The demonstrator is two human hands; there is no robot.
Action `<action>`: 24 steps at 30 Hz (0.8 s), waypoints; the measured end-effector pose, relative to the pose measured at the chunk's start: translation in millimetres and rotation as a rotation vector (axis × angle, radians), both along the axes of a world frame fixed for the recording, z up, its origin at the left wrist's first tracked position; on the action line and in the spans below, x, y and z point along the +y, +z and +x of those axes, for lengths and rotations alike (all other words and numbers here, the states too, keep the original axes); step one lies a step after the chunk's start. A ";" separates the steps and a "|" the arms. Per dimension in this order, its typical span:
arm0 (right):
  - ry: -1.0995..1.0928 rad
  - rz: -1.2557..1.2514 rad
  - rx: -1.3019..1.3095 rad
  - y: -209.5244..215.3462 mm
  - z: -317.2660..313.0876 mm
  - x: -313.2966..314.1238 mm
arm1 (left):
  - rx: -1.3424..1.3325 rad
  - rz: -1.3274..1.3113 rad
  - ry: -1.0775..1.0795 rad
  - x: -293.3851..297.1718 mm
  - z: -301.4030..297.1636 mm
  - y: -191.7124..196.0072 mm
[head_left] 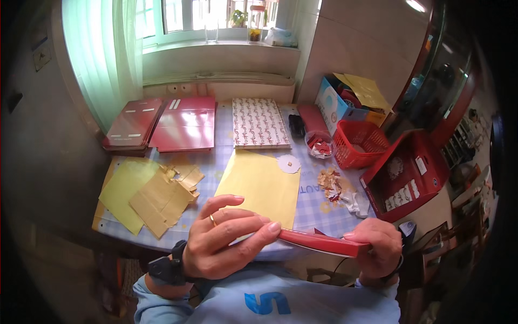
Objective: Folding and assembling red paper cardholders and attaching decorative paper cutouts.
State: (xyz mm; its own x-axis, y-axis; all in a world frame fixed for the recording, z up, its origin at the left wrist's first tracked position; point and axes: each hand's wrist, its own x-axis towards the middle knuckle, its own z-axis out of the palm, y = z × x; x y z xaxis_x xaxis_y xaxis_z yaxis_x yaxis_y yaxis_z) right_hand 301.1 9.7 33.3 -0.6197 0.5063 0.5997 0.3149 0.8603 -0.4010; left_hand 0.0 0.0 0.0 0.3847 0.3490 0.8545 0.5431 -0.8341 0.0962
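Both hands meet just above the lap, close under the lens, gripping one flat red folded card piece [324, 243] held nearly edge-on. Left hand [226, 237]: fingers curled and pressed together over the near end, thumb beneath, a ring on one finger and a dark watch [164, 268] at the wrist. Right hand [375, 248]: closed round the far end, thumb lying along the top edge; this two-ended grip keeps the thin piece level and taut, probably so that it can be creased or pressed flat.

Beyond the hands, a checked tablecloth [310, 208] covers the table. A yellow sheet [261, 186] lies directly ahead, within easy reach. To the left sit tan paper pieces [164, 197] fanned over a pale green sheet [127, 189]. Farther back lie flat red box blanks [183, 123] and a patterned pad [260, 123], stacked clear of the working area. At right, a small dish of red scraps [321, 146], a red plastic basket [360, 143] and an open red box [407, 175] stand grouped, with paper scraps [332, 181] loose nearby.
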 end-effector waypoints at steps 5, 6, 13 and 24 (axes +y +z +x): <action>0.039 0.243 -0.031 16.8 -26.1 -7.0 | -0.134 0.191 0.247 -15.6 0.9 -14.7; 0.044 0.298 -0.046 14.0 -31.4 -7.9 | -0.148 0.186 0.290 -19.0 -2.3 -18.3; 0.043 0.594 -0.175 -39.6 -79.4 1.1 | -0.707 -0.324 0.421 -20.6 -16.1 -97.1; 0.111 -0.031 -0.137 -131.6 -93.7 9.4 | -1.156 -1.215 0.029 -29.8 -37.9 -127.4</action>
State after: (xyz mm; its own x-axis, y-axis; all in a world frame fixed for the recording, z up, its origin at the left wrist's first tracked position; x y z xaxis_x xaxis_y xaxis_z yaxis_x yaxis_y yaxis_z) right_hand 207.3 19.1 -98.3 -0.7479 0.4469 0.4909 0.2721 0.8809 -0.3873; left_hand -37.9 -29.8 -127.4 -0.2281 0.9696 -0.0885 -0.2563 0.0279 0.9662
